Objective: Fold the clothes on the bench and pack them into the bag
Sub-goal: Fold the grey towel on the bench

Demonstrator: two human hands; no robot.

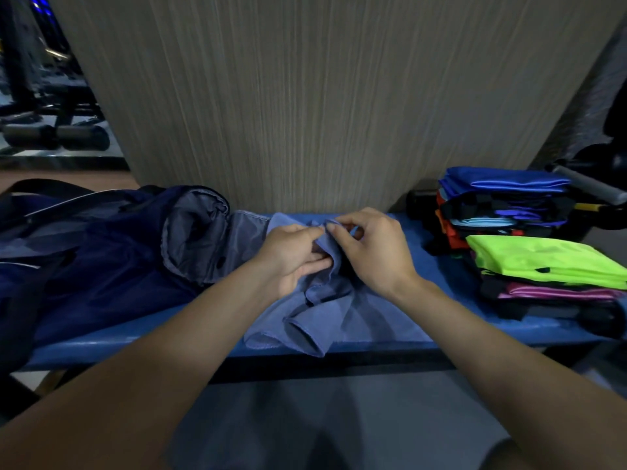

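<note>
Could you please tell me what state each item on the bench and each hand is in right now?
blue-grey cloth: unfolded, bunched, lying on the bench.
left hand: pinching the cloth.
right hand: pinching the cloth's top edge.
navy bag: open, grey lining showing.
neon green garment: folded, on a stack.
bright blue garment: folded, topping the rear stack.

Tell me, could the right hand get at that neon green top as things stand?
Probably yes: the neon green top lies uncovered atop the pile beside the right hand, but that hand is busy pinching the blue cloth.
</note>
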